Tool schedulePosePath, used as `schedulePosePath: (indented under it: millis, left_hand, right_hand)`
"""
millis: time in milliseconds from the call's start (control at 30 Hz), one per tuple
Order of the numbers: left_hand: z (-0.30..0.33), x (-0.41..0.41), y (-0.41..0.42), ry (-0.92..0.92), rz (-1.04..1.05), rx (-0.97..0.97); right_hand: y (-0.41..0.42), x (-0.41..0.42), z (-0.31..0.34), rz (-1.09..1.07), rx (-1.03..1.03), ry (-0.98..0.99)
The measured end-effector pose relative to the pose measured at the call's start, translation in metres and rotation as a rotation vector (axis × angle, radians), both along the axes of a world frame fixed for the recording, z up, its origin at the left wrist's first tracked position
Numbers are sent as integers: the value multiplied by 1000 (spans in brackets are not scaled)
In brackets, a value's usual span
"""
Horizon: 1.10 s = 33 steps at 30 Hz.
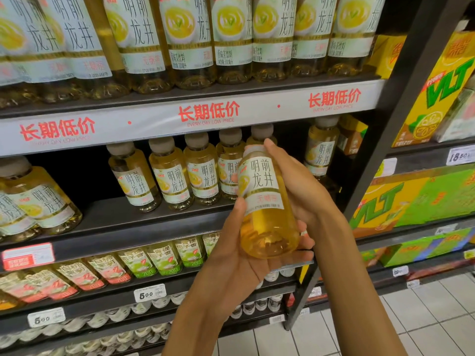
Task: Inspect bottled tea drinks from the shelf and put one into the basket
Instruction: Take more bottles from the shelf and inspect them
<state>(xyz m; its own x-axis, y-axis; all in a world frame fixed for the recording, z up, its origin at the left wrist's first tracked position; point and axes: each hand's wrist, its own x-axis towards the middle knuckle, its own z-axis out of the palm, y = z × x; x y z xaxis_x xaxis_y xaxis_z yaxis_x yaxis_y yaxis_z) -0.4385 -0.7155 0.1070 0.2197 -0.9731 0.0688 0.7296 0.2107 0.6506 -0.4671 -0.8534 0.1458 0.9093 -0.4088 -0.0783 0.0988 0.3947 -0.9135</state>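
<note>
Supermarket tea shelf (154,222) behind | bottle (264,201) in front of its middle tier, long axis near upright, cap away | left hand (239,255) cups base, right hand (295,186) wraps label side | basket unseen; either hand could carry.

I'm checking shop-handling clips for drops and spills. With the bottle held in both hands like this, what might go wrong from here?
1. The bottle is tilted, its base lying on the left hand while the right hand holds the upper part; letting go with either could let it slip to the tiled floor.
2. The row of bottles stands close behind on the shelf; a swing forward may knock one over.
3. No basket is in view, so placing means turning away.
</note>
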Motion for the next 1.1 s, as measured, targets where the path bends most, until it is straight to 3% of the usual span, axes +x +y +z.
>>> schedulePosePath:
  millis: [133,267,400,467,767,933,1100]
  left_hand:
    - [1,-1,-3,-8,-13,3]
    - [-1,-2,-5,-133,18,92]
    - [-6,2,-3,-635,212,304]
    - [-3,4,-2,-775,263,303]
    - [-11,10,-9,-906,540,184]
    - [-15,16,-14,-1007,723,217]
    - [-17,16,-16,-993,713,247]
  right_hand:
    - [0,-5,-2,12,26,39]
    - [-4,-9,0,-41,-121,-60]
    - [-4,-17,5,-91,-360,-227]
    - [-1,-21,8,-111,-475,-265]
    - [7,-43,6,24,-586,-324]
    - [10,-52,6,87,-797,-415]
    - [12,-54,6,95,-859,-469]
